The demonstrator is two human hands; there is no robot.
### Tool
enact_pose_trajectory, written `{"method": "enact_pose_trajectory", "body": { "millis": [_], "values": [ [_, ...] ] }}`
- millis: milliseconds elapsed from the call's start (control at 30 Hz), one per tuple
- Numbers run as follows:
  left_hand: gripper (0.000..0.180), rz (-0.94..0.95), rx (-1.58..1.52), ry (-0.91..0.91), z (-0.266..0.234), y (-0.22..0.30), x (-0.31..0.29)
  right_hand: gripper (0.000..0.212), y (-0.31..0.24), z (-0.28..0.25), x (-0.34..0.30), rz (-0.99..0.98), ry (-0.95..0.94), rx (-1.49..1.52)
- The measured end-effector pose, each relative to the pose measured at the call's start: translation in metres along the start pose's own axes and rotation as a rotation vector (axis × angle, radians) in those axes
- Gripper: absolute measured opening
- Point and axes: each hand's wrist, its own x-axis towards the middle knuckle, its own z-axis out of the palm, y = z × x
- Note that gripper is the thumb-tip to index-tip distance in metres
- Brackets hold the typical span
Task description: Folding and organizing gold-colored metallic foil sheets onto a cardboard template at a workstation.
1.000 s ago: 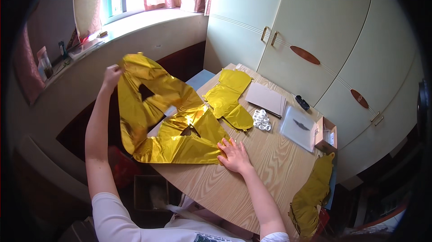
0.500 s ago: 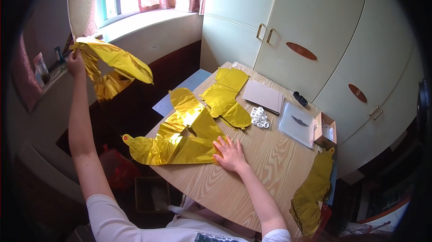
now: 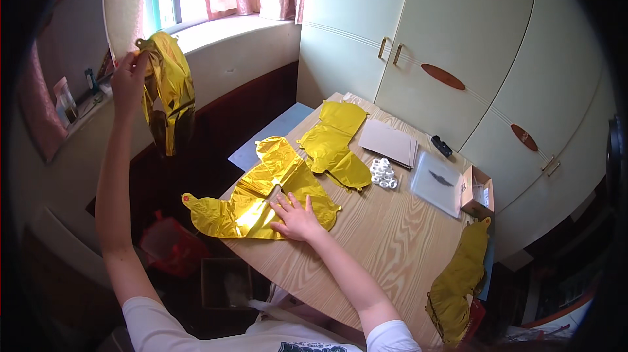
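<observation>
My left hand [image 3: 127, 77] is raised high at the left and grips a gold foil balloon [image 3: 169, 93] that hangs down limp from it, near the window sill. My right hand [image 3: 297, 218] lies flat, fingers spread, on a stack of flat gold foil balloons [image 3: 255, 198] at the near left edge of the wooden table [image 3: 386, 241]. Another flat gold balloon [image 3: 333, 146] lies just beyond the stack, toward the far end of the table.
On the table are a pile of white tape rolls [image 3: 383, 173], beige card sheets [image 3: 389, 142], a clear plastic sleeve [image 3: 439, 183], a small open cardboard box [image 3: 477, 193] and a black object [image 3: 442, 146]. More gold foil [image 3: 461, 280] hangs off the right edge. Cupboards stand behind; a red bin [image 3: 171, 247] below.
My left hand has lifted one gold balloon off the stack, up and to the left, and it now hangs folded from my hand. My right hand stays pressed on the stack.
</observation>
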Motion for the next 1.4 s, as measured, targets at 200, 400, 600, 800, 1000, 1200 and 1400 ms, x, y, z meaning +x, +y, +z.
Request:
{"method": "enact_pose_trajectory", "body": {
  "millis": [200,400,600,800,1000,1200,1400],
  "values": [
    [0.022,0.280,-0.007,0.033,-0.014,0.097,-0.024,0.060,0.003,-0.011,-0.013,0.013,0.043,-0.097],
    [0.025,0.374,0.107,0.035,-0.017,0.135,0.023,0.059,-0.007,-0.001,-0.033,-0.096,0.037,0.011],
    [0.039,0.115,0.123,-0.025,-0.020,0.099,0.060,0.061,-0.011,0.016,-0.035,-0.115,0.042,0.020],
    [0.037,0.219,0.120,0.108,-0.042,0.118,0.061,0.063,-0.014,0.017,-0.040,-0.123,0.131,0.010],
    [0.018,0.832,0.273,-0.193,0.004,0.228,-0.084,0.074,-0.039,-0.014,-0.075,-0.272,0.388,0.755],
    [0.016,0.896,-0.028,-0.836,0.006,0.282,-0.249,0.071,-0.039,-0.012,-0.151,-0.333,0.550,1.527],
    [0.026,0.537,-0.293,-1.372,0.048,0.319,-0.333,0.047,-0.032,0.006,-0.218,0.251,0.978,2.014]
  ]
}}
